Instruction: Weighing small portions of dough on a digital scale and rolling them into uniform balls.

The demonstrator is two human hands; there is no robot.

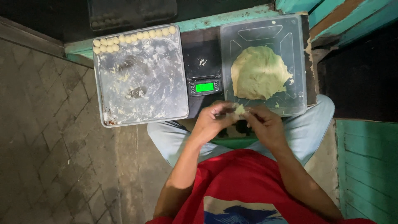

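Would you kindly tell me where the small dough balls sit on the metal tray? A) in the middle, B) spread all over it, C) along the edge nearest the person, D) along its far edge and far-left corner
D: the small dough balls line the far edge and far-left corner of the metal tray; the rest holds only smears.

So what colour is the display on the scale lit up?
Bright green, on the black scale's display, clearest in the head view.

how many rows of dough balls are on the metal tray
2: a long row along the metal tray's far edge, a short row just under it at its left end.
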